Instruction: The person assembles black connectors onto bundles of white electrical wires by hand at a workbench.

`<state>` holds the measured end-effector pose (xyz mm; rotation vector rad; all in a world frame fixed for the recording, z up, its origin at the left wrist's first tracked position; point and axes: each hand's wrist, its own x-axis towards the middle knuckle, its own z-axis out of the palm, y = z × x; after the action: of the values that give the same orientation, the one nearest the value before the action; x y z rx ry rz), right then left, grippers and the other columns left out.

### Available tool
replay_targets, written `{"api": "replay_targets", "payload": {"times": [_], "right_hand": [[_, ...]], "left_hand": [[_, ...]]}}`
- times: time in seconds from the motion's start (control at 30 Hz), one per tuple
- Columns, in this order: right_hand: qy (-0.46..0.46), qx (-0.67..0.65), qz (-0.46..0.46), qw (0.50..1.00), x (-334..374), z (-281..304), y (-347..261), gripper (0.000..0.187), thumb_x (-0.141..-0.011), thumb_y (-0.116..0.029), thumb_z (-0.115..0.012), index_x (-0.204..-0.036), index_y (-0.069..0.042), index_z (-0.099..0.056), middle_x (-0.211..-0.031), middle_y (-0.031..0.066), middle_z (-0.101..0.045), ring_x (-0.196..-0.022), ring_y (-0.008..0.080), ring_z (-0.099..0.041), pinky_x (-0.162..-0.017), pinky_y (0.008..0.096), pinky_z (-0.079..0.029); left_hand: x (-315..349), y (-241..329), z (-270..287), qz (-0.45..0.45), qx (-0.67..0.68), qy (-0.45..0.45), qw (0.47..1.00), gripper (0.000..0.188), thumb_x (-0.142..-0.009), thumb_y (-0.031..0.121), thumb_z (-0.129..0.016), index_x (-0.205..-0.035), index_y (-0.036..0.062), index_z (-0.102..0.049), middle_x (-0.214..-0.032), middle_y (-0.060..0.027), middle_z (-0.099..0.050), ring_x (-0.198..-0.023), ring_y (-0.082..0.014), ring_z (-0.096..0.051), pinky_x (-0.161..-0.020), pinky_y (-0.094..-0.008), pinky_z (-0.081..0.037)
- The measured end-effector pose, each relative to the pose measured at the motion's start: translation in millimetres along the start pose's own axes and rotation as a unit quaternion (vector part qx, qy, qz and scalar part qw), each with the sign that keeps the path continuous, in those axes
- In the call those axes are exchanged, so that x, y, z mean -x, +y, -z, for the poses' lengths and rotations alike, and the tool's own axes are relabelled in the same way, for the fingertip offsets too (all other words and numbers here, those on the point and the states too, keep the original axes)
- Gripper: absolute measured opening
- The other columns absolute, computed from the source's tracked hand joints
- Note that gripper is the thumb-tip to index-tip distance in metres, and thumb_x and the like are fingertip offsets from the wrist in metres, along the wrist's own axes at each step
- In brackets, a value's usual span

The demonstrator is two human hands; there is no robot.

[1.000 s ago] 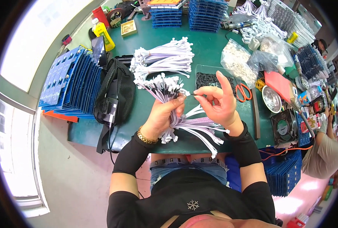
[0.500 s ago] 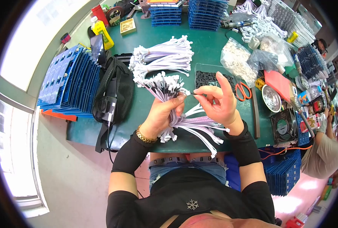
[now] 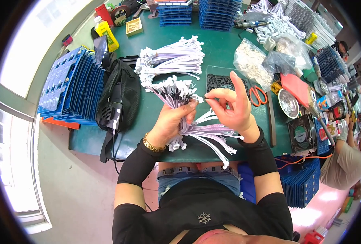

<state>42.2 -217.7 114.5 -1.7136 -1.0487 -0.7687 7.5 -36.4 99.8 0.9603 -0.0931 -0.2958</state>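
My left hand [image 3: 169, 123] is closed around a bundle of white flat cables [image 3: 207, 132], its thumb pressed across the top. White plugs [image 3: 176, 86], some with black parts just below, fan out above that fist, while loose cable ends spread out to the right below it. Thumb and forefinger of my right hand [image 3: 233, 109] pinch a tiny black piece [image 3: 206, 97], close beside one white plug at the bundle's right edge. Whether the piece touches the plug is too small to tell. Behind my right hand lies a shallow clear tray [image 3: 225, 67] of small black pieces [image 3: 217, 82], partly hidden.
More cable bundles [image 3: 170, 57] lie beyond my left hand. Orange-handled scissors [image 3: 258, 96], a dark bar [image 3: 272, 122] and a metal bowl [image 3: 288, 103] are at right. A black bag [image 3: 125, 95] and stacked blue boards [image 3: 68, 87] stand at left. Another person [image 3: 341, 166] sits far right.
Both hands hold nearly the same pose, with the right fingertips still beside the plug. The whole view has shifted slightly.
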Motion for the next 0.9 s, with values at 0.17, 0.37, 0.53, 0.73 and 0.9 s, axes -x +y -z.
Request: {"api": "replay_targets", "payload": {"times": [0.17, 0.37, 0.53, 0.73, 0.9], "right_hand": [[-0.094, -0.037, -0.041, 0.994, -3.0, 12.1, -0.2, 0.091, -0.071, 0.01, -0.064, -0.139, 0.002, -0.003, -0.079, 0.0066, -0.063, -0.046, 0.0032, -0.039, -0.044, 0.0156, -0.032], [-0.14, -0.141, -0.129, 0.972, -9.6, 24.2, -4.5, 0.095, -0.07, 0.006, -0.064, -0.14, 0.002, -0.001, -0.075, 0.004, -0.064, -0.044, 0.0098, -0.043, -0.045, 0.0214, -0.036], [-0.144, -0.206, -0.155, 0.956, -5.3, 14.3, 1.9, 0.096, -0.074, 0.007, -0.061, -0.141, -0.001, 0.007, -0.077, 0.0049, -0.064, -0.054, 0.0069, -0.048, -0.05, 0.0196, -0.038], [-0.065, -0.241, -0.235, 0.939, 1.5, 4.7, -3.2, 0.068, -0.075, 0.003, -0.064, -0.133, -0.003, -0.029, -0.076, 0.0042, -0.063, -0.059, 0.005, -0.051, -0.052, 0.0188, -0.039], [-0.146, -0.019, -0.24, 0.96, -4.4, 14.2, 34.3, 0.013, -0.082, -0.006, -0.058, -0.095, -0.002, -0.062, -0.075, 0.0059, -0.064, -0.062, 0.0129, -0.059, -0.057, 0.0255, -0.047]], "left_hand": [[0.2, 1.2, -1.7, -0.001, -0.032, -0.033, 0.999, 0.012, -0.083, 0.011, -0.06, -0.088, 0.0012, -0.056, -0.06, -0.0025, -0.05, -0.053, -0.0095, -0.046, -0.049, -0.0214, -0.035], [2.3, 4.7, -6.4, 0.028, -0.061, -0.088, 0.994, 0.015, -0.081, 0.01, -0.061, -0.092, 0.0017, -0.056, -0.062, -0.0018, -0.051, -0.054, -0.009, -0.046, -0.049, -0.0221, -0.035], [3.5, 3.4, -1.2, 0.039, -0.051, -0.089, 0.994, 0.015, -0.081, 0.011, -0.062, -0.092, 0.0023, -0.057, -0.062, -0.0013, -0.052, -0.053, -0.0092, -0.046, -0.049, -0.0222, -0.035], [0.4, -0.5, -0.7, 0.042, -0.039, -0.071, 0.996, 0.015, -0.081, 0.013, -0.064, -0.088, 0.0022, -0.058, -0.059, -0.003, -0.052, -0.051, -0.0105, -0.047, -0.047, -0.0223, -0.035], [1.2, -3.6, 6.7, 0.0, 0.011, -0.032, 0.999, 0.016, -0.081, 0.014, -0.063, -0.092, 0.0051, -0.054, -0.059, -0.0009, -0.046, -0.053, -0.0113, -0.045, -0.054, -0.0261, -0.035]]}}
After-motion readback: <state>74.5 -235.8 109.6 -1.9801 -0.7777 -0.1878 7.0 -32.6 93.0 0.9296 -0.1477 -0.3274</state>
